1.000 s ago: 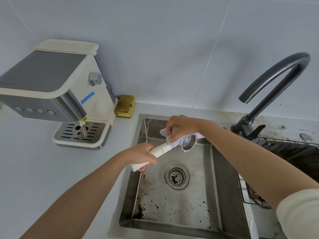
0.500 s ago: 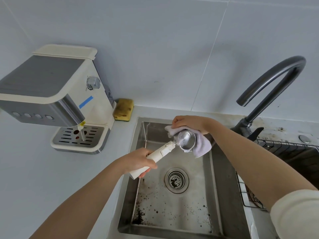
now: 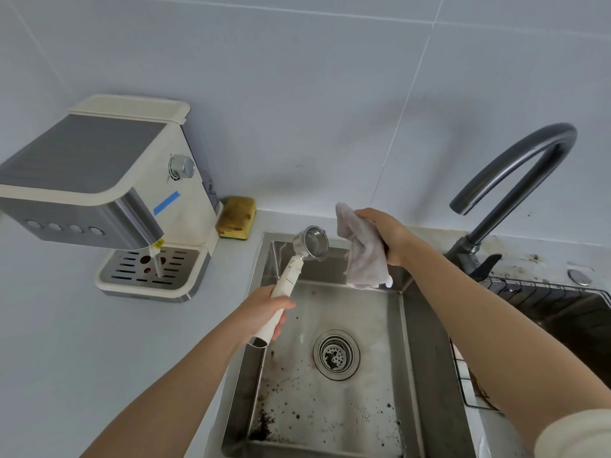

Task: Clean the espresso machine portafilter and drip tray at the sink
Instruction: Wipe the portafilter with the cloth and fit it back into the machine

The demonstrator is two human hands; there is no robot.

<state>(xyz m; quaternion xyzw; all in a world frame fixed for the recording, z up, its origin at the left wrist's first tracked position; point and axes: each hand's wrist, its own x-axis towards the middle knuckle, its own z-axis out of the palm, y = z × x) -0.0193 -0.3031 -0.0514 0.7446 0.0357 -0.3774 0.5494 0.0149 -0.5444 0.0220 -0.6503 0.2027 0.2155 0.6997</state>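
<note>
My left hand (image 3: 264, 309) grips the white handle of the portafilter (image 3: 310, 243), whose shiny metal basket points up over the back left of the steel sink (image 3: 410, 325). To its right, apart from the basket, my right hand (image 3: 385, 234) holds a crumpled white cloth (image 3: 362, 256) that hangs down. The cream and steel espresso machine (image 3: 99, 180) stands on the counter at the left, with its slotted drip tray (image 3: 148, 269) in place at its base.
A yellow sponge (image 3: 236, 217) lies against the wall between machine and sink. A dark curved tap (image 3: 515, 173) rises at the right. Coffee grounds speckle the sink floor around the drain (image 3: 336, 354). A wire rack (image 3: 542, 292) sits over the right basin.
My right hand has lifted the cloth off the portafilter basket and moved right. My left hand has swung the portafilter up and to the left, so the basket now stands clear.
</note>
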